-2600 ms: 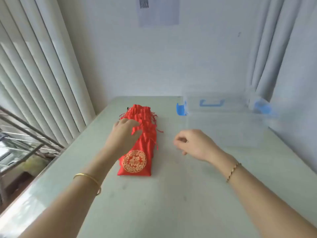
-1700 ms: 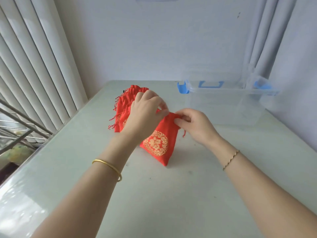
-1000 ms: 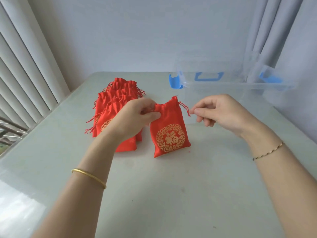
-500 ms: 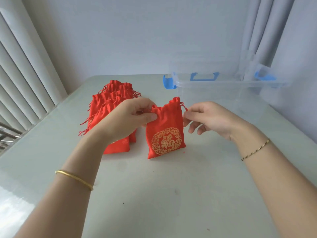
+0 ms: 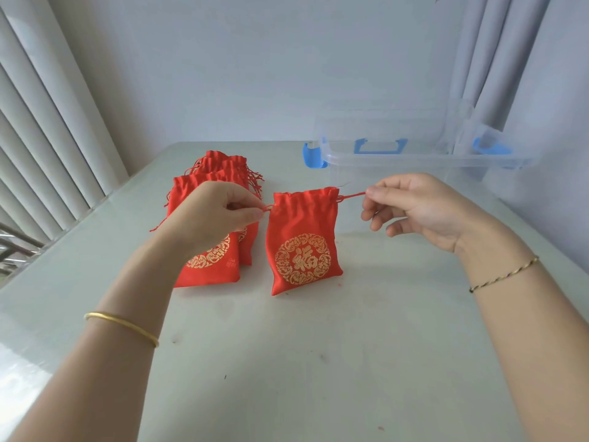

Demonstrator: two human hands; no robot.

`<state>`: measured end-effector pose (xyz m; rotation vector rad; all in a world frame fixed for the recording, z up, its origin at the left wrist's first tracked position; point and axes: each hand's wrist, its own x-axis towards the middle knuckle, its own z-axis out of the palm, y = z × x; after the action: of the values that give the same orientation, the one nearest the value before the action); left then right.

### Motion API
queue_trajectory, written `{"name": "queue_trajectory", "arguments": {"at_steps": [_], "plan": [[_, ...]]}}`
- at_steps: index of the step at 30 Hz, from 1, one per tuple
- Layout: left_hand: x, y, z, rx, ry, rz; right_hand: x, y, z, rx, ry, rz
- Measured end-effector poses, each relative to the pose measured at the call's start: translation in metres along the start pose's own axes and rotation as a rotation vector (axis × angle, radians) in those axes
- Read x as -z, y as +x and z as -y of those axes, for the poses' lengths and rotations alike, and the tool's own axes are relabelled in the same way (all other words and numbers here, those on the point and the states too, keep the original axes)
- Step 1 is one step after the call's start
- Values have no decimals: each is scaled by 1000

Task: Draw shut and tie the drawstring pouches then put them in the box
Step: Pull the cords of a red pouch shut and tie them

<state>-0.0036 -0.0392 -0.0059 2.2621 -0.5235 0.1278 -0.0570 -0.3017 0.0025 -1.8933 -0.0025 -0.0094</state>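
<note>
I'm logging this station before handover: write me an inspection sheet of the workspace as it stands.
Surface: pale table, a few small specks.
Job's things: red pouch held between both hands, mouth gathered, not tied; stack of pouches left of it; clear box behind, no pouch seen inside.
Clutter: nothing seen.
Hands: left hand pinches the left cord; right hand pinches the right cord.
Cables: nothing seen.
Surroundings: blinds left, curtain right, plain wall.
</note>
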Motion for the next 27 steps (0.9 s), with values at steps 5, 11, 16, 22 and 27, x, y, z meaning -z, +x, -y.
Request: {"name": "queue_trajectory", "arguments": {"at_steps": [5,11,16,22,27], "plan": [[6,1,5,19,-8,-53,2,0,0,-29,-39,-48],[7,0,2,58,68,-167,1,1,1,-69,15,-128],[6,1,-1,146,-83,-178,-8,8,-1,-116,226,-241],[8,8,5,566,-1333,-38,-13,15,-3,-213,785,-465],[5,8,-6,463,-1459,-165,-17,10,11,-101,791,-552]]}}
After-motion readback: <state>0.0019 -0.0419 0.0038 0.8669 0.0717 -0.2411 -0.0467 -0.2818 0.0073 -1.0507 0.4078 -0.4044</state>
